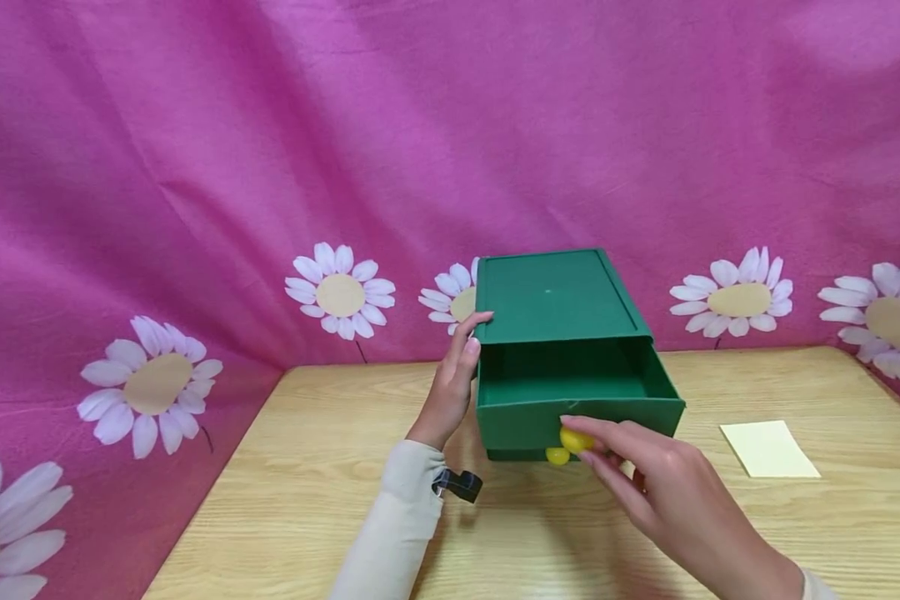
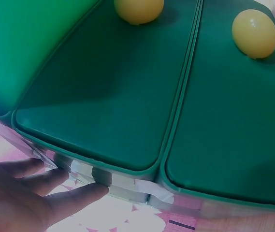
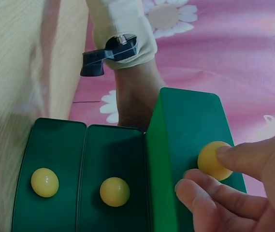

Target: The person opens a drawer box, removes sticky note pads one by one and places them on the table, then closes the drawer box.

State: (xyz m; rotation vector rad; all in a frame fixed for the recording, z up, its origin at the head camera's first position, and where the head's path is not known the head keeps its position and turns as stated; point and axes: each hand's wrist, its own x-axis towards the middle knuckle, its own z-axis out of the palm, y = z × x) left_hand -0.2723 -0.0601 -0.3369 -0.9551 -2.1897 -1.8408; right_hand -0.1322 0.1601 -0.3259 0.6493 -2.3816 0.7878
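A green drawer cabinet (image 1: 547,292) with round yellow knobs stands on the table, its top drawer (image 1: 521,427) pulled out toward me. My right hand (image 1: 671,475) pinches that drawer's yellow knob (image 3: 212,162) between thumb and fingers. Against the cabinet's left side lies my left hand (image 1: 452,385), fingers extended and one fingertip at the top edge. In the right wrist view, the middle drawer (image 3: 113,150) and the bottom drawer (image 3: 55,145) are closed, each with its own knob. The left wrist view shows the left fingers (image 2: 79,197) along the cabinet's side.
A pale yellow sticky-note pad (image 1: 771,448) lies on the wooden table (image 1: 270,483) to the right of the cabinet. Behind hangs a pink cloth (image 1: 450,125) with white daisies. A black strap mount (image 1: 459,485) sits at the left wrist.
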